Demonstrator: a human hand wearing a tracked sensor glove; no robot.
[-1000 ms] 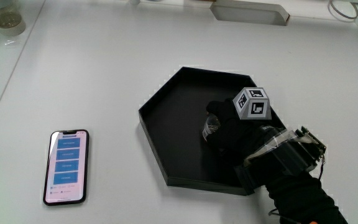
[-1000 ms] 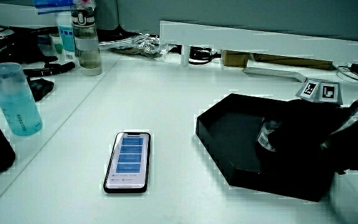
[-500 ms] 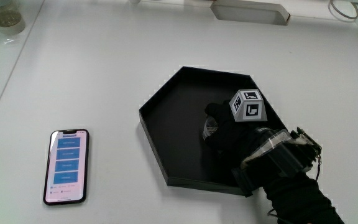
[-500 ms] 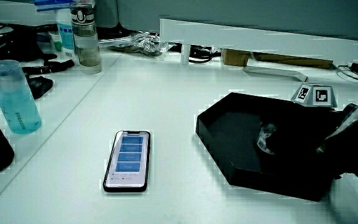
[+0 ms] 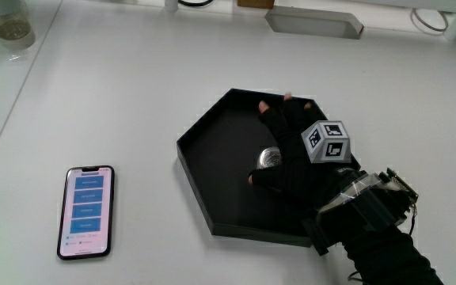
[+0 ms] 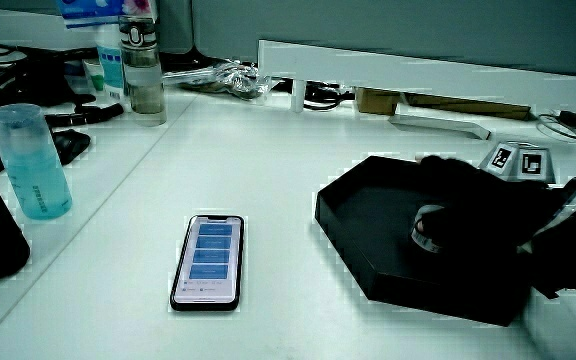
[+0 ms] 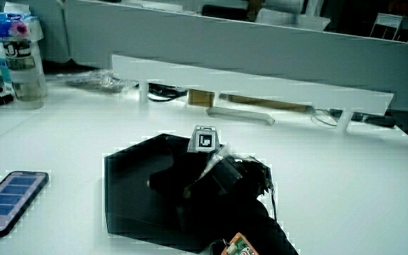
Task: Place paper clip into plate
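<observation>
Black plate [image 5: 212, 158] holds paper clip [image 5: 271, 157] (under palm edge); your hand [image 5: 295, 154] is spread, gripping nothing — lift w/o snagging.

White table [image 5: 133, 87] (glossy, evenly lit) runs to a low white partition [image 7: 261, 81].

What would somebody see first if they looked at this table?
Most likely the black gloved hand with its little patterned cube, its fingers spread over the black six-sided plate. A small shiny thing, probably the paper clip, lies in the plate by the hand. After that, the phone with its lit blue screen, flat on the table beside the plate.
</observation>
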